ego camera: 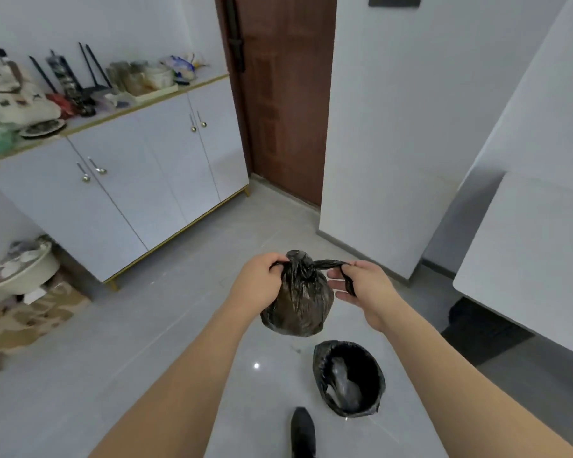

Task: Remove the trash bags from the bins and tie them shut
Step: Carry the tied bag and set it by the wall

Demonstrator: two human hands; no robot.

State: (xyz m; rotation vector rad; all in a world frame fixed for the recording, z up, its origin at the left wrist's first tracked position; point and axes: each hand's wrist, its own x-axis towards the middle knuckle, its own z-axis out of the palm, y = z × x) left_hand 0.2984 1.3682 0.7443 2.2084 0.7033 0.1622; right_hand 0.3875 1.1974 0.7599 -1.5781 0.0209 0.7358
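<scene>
In the centre of the frame a small black trash bag point(296, 300) hangs in the air above the floor, held up by two bare hands. Its top is gathered into a knot, and two twisted ends go out from the knot to each side. The left hand point(258, 283) has its fingers point(273, 259) curled around the left end, close to the knot. The right hand point(361, 287) pinches the right end between thumb and forefinger, while the other fingers of this hand are stretched out beside the bag.

Below the bag, in the lower centre-right, a small round bin point(348, 378) stands on the floor. It is lined with another black bag, whose edge is folded over the rim, and something pale and crumpled lies inside. Just left of the bin, at the bottom edge, the tip of a dark shoe point(303, 431) is visible.

The floor point(146, 342) is of glossy light grey tiles, and it shows a small bright reflection of a lamp near the bin. In the left half stands a white cabinet point(139, 180) with gold knobs and thin gold legs; its top carries bags, bottles and other crowded things. In the lower left there are a pale basin point(20, 269) and a patterned cardboard box point(30, 312). A brown wooden door point(285, 94) is at the upper centre, between white walls. At the right edge a white desk point(536, 252) comes into the frame.
</scene>
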